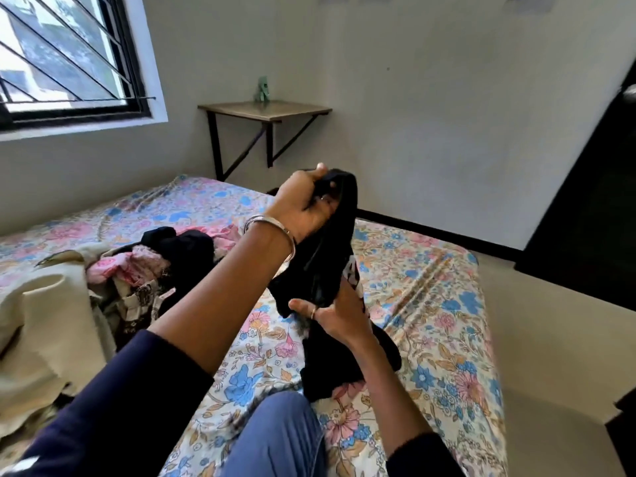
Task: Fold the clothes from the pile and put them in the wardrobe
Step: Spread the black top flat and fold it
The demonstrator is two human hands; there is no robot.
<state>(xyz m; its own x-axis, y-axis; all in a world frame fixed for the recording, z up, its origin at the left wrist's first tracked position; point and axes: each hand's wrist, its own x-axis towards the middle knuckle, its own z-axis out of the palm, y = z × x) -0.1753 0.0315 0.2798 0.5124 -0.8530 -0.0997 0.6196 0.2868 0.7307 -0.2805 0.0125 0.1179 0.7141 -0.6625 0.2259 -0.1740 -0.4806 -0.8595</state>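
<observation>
A black garment (330,256) hangs in the air above the bed with the floral sheet (430,304). My left hand (303,208), with bangles on the wrist, grips its top end up high. My right hand (330,311), lower down, holds the garment's middle, and the rest of the cloth trails down onto the sheet near my knee. The pile of clothes (165,266) lies to the left on the bed: black, pink and patterned pieces beside a large cream cloth (41,315). No wardrobe shows clearly in this view.
A small wall-mounted table (265,111) with a green object stands against the far wall. A barred window (69,60) is at the upper left. A dark doorway or panel (592,218) rises at the right, with pale floor beside the bed.
</observation>
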